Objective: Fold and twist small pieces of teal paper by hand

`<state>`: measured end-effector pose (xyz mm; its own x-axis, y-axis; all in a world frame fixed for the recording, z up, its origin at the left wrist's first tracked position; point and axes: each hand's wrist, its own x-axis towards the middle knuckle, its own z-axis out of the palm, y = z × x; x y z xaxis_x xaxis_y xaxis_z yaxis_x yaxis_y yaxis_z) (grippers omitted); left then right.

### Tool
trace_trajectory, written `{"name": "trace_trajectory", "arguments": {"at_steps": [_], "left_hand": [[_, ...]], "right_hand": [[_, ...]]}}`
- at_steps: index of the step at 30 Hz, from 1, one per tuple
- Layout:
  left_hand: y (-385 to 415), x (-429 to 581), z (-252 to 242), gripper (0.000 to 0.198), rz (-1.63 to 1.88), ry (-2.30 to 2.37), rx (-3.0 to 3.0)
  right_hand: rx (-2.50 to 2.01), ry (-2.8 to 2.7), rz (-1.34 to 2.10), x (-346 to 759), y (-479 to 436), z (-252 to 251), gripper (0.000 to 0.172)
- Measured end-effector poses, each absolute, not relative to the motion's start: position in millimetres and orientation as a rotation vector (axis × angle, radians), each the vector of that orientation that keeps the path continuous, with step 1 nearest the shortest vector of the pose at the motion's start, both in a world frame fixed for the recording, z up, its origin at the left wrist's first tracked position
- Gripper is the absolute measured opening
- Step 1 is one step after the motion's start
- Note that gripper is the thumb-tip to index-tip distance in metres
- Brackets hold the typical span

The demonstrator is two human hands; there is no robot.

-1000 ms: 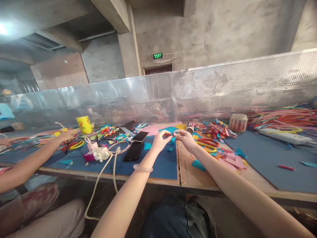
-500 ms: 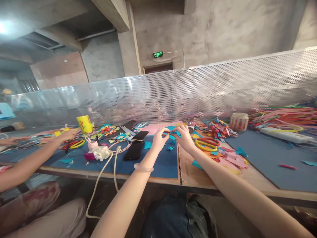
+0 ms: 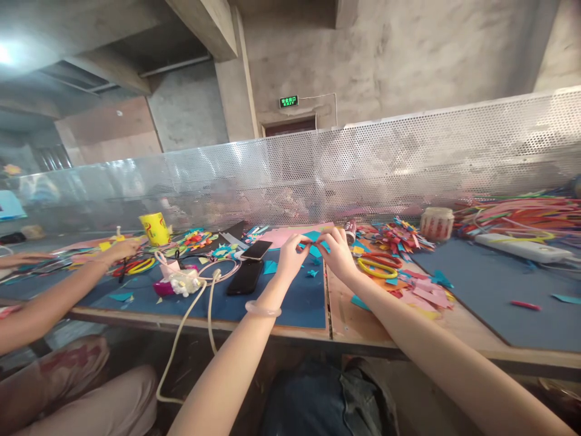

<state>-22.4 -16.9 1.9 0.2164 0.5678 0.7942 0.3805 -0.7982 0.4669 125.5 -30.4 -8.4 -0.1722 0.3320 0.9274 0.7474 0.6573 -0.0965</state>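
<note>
My left hand (image 3: 293,253), with a pale bangle (image 3: 263,309) on the wrist, is closed in a pinch above the blue mat. Close beside it, my right hand (image 3: 336,249) pinches as well. Between the fingertips is a small piece of blue paper (image 3: 314,248), mostly covered by the fingers, so its shape is hard to make out. Behind and below the hands lie blue paper (image 3: 312,235) and a small folded blue scrap (image 3: 312,274). Yellow-handled scissors (image 3: 377,269) rest right of my right hand.
Two phones (image 3: 246,277) and a power strip with cables (image 3: 181,281) lie to the left. Paper scraps (image 3: 429,292), a can (image 3: 350,231) and a jar (image 3: 436,223) stand right. A co-worker's arm (image 3: 68,289) reaches in from the left; a perforated metal screen (image 3: 385,163) runs behind.
My fingers have shifted slightly around the blue paper, less of which shows beside my right fingertips. Both arms stay nearly in place.
</note>
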Motion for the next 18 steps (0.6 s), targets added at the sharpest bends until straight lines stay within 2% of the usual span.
{"name": "trace_trajectory", "arguments": {"at_steps": [18], "left_hand": [[-24.4,-24.1,5.2,0.010,1.729,0.800,2.248]], "right_hand": [[-0.876,-1.752,-0.537,124.7,-30.9,-9.4,0.015]]}}
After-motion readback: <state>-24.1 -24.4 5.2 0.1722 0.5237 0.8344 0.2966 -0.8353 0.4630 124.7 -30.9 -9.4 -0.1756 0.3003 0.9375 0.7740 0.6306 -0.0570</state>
